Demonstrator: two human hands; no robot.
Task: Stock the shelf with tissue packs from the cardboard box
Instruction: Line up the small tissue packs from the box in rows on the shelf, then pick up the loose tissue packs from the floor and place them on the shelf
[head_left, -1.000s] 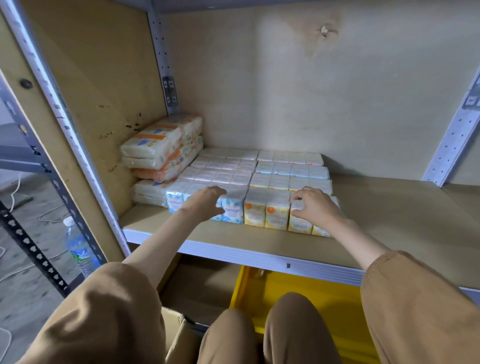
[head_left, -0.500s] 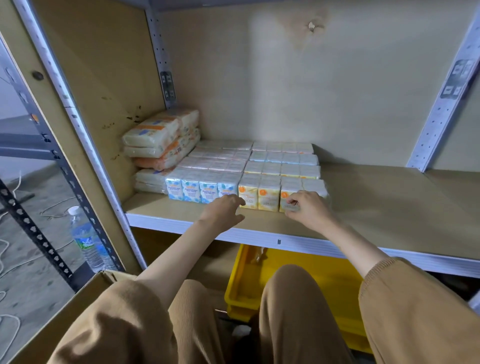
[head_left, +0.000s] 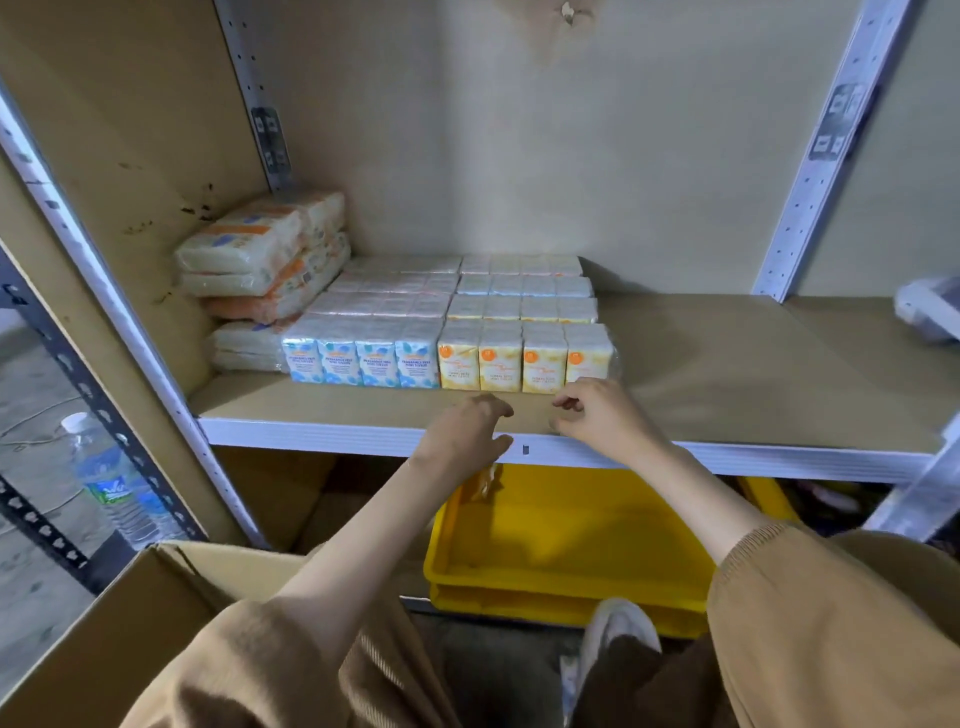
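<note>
Right now both my hands hang over the front lip of the shelf (head_left: 727, 374), just short of the tissue packs (head_left: 447, 332). My left hand (head_left: 467, 431) is loosely curled, thumb pointing right, with nothing in it. My right hand (head_left: 597, 415) is just beside it, fingers bent in a slack claw, and it holds nothing either. The two hands are near each other but apart, and neither touches a pack.

The front row stands just beyond my fingertips, upright and facing me: four blue packs (head_left: 358, 358) on the left and four yellow packs (head_left: 524, 358) on the right, all touching side to side. My left hand is in front of the first yellow ones and my right hand is in front of the last, its knuckles close under the end pack's face. Three more rows run behind the front one toward the back wall, packed tight against each other.

Left of that block, against the side panel, big packs (head_left: 260, 254) with orange bands lie stacked and slightly tilted.

The box (head_left: 130, 613) is at my lower left, under my left arm, with its flaps open; I cannot see inside it. A yellow tray (head_left: 561, 535) sits below the shelf, under my hands. A bottle (head_left: 111, 483) stands on the floor outside the rack, to the left
</note>
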